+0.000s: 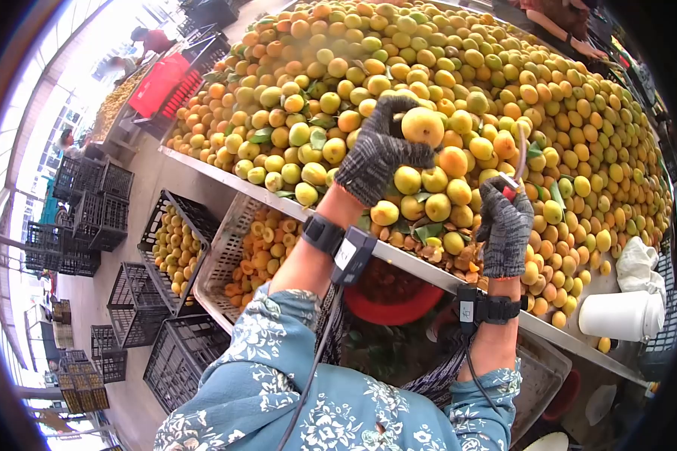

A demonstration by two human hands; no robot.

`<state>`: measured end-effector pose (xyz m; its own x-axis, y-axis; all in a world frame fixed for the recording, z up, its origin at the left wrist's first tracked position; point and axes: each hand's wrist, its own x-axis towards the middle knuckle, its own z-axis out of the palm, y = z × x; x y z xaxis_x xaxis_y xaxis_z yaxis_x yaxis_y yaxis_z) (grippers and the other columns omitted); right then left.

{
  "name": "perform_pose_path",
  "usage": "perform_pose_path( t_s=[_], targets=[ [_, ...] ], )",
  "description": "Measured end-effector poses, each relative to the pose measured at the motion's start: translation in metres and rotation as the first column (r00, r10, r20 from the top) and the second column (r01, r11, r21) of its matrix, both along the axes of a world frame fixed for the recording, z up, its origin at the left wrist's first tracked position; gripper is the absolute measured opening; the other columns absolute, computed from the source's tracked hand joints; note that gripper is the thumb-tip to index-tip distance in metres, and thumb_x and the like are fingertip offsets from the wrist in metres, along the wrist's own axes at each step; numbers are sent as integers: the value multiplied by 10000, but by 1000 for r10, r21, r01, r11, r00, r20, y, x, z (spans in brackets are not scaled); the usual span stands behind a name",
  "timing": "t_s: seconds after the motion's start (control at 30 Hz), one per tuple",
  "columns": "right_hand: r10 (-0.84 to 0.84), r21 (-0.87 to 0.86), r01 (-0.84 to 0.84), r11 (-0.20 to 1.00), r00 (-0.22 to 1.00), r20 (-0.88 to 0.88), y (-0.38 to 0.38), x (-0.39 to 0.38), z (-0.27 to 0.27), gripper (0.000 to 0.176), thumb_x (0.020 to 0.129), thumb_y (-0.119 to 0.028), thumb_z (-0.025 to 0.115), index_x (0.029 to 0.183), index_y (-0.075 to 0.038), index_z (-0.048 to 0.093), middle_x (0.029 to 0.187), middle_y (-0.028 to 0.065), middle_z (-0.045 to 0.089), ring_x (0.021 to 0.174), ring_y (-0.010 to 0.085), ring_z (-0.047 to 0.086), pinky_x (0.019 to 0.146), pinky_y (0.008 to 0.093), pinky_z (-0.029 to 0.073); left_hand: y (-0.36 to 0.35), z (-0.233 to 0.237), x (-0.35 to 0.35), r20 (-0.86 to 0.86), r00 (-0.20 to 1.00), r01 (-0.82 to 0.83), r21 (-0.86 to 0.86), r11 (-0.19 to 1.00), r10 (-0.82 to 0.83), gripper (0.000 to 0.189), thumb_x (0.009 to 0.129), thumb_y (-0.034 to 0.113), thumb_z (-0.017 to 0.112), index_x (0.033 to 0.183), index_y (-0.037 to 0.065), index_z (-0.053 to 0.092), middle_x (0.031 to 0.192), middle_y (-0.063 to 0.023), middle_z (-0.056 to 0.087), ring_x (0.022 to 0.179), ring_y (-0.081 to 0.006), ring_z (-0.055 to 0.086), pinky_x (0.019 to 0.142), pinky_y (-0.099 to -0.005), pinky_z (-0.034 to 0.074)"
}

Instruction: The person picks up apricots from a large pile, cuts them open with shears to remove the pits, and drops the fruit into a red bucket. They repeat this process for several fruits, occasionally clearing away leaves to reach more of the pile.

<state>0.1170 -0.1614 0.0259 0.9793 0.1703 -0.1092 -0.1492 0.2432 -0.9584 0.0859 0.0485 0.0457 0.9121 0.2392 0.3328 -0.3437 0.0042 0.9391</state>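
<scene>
A grey knit glove covers my left hand (380, 154), its fingers and thumb curved around a yellow-orange fruit (423, 127) above the pile. My right hand (505, 229), gloved too, is closed on a small tool (510, 186) with a red part near the fist and a thin curved piece rising from it. Yellow, orange and green fruits (579, 165) with some leaves cover the table around both hands. Brownish scraps lie between the hands near the table's metal edge (421, 264).
A light crate (226, 263) of halved fruit and a black crate (162, 259) of whole fruit stand left. Below the edge is a red basin (387, 312). A white bucket (617, 316) stands right. A co-worker's arm (553, 28) reaches over the far side.
</scene>
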Motion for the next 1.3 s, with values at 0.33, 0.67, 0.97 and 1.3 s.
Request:
perform_pose_path(
  t_s=[0.33,0.67,0.97,1.3],
  targets=[
    [270,-14,-270,963,960,67,28,-57,3,231,934,-259,553,1017,-55,626,637,-31,531,412,35,388,365,187,272,2,-8,-39,-37,983,139,-483,865,-179,658,745,143,774,1307,23,454,1129,-76,570,1008,-170,590,833,-290,531],
    [273,-36,-271,962,954,121,31,-73,1,237,938,-259,571,1029,-45,617,664,-36,519,515,33,431,457,190,331,-6,-19,-40,-30,971,185,-541,820,-238,487,771,287,740,1130,45,516,1032,-61,569,946,-162,609,811,-301,538],
    [232,-53,-226,973,963,135,37,-81,-3,168,946,-164,566,1014,-24,627,725,-39,531,627,40,465,545,200,389,-16,-12,-42,7,960,235,-566,791,-281,542,774,312,739,1181,30,520,1044,-52,574,963,-146,590,833,-284,517],
    [200,-70,-192,979,969,143,39,-76,-12,234,947,-184,570,1093,-5,606,742,-19,569,627,54,482,541,217,401,-28,-19,-46,-124,987,80,-201,976,-107,540,827,354,686,1215,22,511,1077,-42,568,1009,-133,555,910,-276,448]
  ],
)
